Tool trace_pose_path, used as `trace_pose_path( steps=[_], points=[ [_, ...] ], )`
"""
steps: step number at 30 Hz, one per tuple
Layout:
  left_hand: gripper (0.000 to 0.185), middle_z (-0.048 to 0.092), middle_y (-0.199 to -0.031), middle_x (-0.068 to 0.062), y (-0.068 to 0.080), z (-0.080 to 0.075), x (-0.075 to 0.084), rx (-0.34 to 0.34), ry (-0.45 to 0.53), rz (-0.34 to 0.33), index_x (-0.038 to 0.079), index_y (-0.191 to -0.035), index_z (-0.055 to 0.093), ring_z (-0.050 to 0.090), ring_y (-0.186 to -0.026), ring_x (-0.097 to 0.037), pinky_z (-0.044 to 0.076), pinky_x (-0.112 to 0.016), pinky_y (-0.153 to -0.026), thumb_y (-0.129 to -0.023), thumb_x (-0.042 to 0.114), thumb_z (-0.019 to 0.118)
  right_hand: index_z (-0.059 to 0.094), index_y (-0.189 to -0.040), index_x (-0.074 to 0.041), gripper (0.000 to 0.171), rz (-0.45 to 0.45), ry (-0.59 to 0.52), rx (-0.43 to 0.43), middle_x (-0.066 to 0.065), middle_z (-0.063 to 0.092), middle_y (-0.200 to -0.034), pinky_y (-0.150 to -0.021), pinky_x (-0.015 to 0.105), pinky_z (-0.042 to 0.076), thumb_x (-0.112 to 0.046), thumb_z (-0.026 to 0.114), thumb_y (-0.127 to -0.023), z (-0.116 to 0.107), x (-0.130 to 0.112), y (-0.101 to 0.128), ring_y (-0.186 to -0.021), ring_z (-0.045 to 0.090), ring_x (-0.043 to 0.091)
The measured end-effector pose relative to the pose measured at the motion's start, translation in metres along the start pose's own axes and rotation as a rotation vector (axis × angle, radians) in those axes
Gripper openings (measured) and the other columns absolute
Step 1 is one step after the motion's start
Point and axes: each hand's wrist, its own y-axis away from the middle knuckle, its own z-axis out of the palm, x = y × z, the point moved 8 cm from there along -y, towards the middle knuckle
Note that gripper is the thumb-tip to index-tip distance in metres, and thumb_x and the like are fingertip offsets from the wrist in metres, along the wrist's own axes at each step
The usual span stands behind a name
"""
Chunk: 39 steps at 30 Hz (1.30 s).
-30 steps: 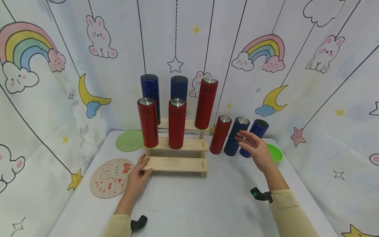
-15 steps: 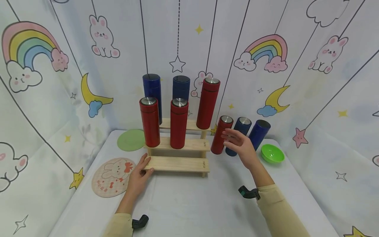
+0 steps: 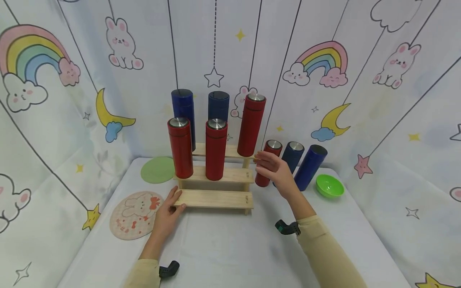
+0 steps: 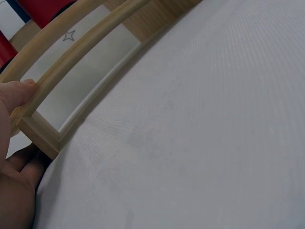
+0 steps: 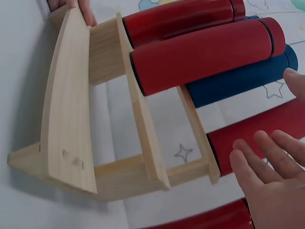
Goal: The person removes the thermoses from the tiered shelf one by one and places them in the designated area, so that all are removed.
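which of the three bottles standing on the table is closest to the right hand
The red bottle, leftmost of the three beside the wooden rack. The open right hand hovers right in front of it; the two blue bottles stand further right.

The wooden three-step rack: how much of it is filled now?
Five tall metal flasks stand on the wooden three-step rack: three on top, two in the middle. The open right hand reaches the red flask on the table. Two blue flasks wait; the bottom step is bare.

Red flasks (image 3: 216,150) and navy flasks (image 3: 310,167), pale wooden rack (image 3: 214,199), green bowl (image 3: 329,186), white tablecloth (image 3: 230,248).
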Motion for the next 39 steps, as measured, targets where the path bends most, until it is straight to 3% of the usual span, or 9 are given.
trace_pose_path(
  steps=[8, 16, 30, 39],
  points=[
    [0.059, 0.029, -0.176, -0.016, -0.001, 0.000, -0.001, -0.003, 0.013, 0.006, -0.003, -0.159, 0.050, 0.026, -0.160, -0.039, 0.030, -0.005, -0.108, -0.106, 0.008, 0.072, 0.058, -0.154, -0.005, 0.056, -0.032, -0.009, -0.034, 0.014, 0.064, -0.149, -0.105, 0.032, 0.056, -0.013, 0.077, -0.102, 0.019, -0.006, -0.009, -0.138, 0.062, 0.035],
    [0.058, 0.028, -0.176, -0.017, 0.000, 0.001, -0.003, -0.002, 0.011, 0.007, -0.003, -0.160, 0.049, 0.026, -0.160, -0.038, 0.030, -0.004, -0.108, -0.106, 0.006, 0.071, 0.059, -0.152, -0.003, 0.055, -0.046, -0.032, -0.040, 0.022, 0.063, -0.149, -0.103, 0.031, 0.057, -0.010, 0.077, -0.101, 0.033, -0.010, -0.014, -0.137, 0.062, 0.037],
    [0.058, 0.030, -0.175, -0.017, 0.000, 0.000, -0.001, 0.002, 0.035, 0.003, -0.005, -0.158, 0.050, 0.025, -0.160, -0.038, 0.030, -0.005, -0.109, -0.105, 0.005, 0.072, 0.055, -0.152, 0.006, 0.056, -0.101, -0.098, -0.060, 0.024, 0.062, -0.148, -0.109, 0.033, 0.053, -0.002, 0.076, -0.100, 0.055, -0.011, -0.033, -0.138, 0.060, 0.042],
    [0.059, 0.028, -0.176, -0.016, -0.001, 0.000, -0.003, 0.000, 0.046, 0.000, -0.004, -0.159, 0.049, 0.024, -0.161, -0.038, 0.030, -0.005, -0.110, -0.106, 0.005, 0.071, 0.059, -0.151, -0.003, 0.056, -0.097, -0.076, -0.053, 0.014, 0.065, -0.146, -0.112, 0.037, 0.052, -0.006, 0.079, -0.099, 0.068, -0.013, -0.038, -0.137, 0.062, 0.033]
  ],
)
